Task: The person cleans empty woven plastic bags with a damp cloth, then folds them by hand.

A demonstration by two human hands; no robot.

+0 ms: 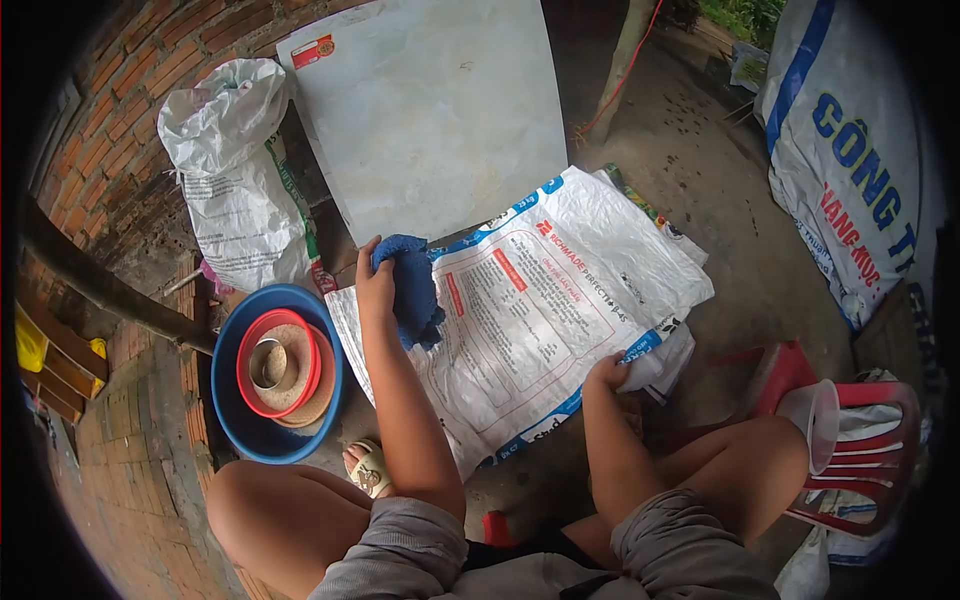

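A white woven sack [540,300] with red and blue print lies flat in front of me. My left hand [376,280] grips a dark blue cloth [408,290] over the sack's left end. Near the sack's lower right edge, my right hand [608,372] has its fingers closed on the blue-and-white border. More folded sacks [672,362] show beneath it at the right.
At left, a blue basin [228,400] holds a red basin [246,370] and a metal cup [270,364] with grain. Behind are a full white bag [240,220] and a pale board [440,110]. A red chair [890,450] and large sack [840,170] stand right.
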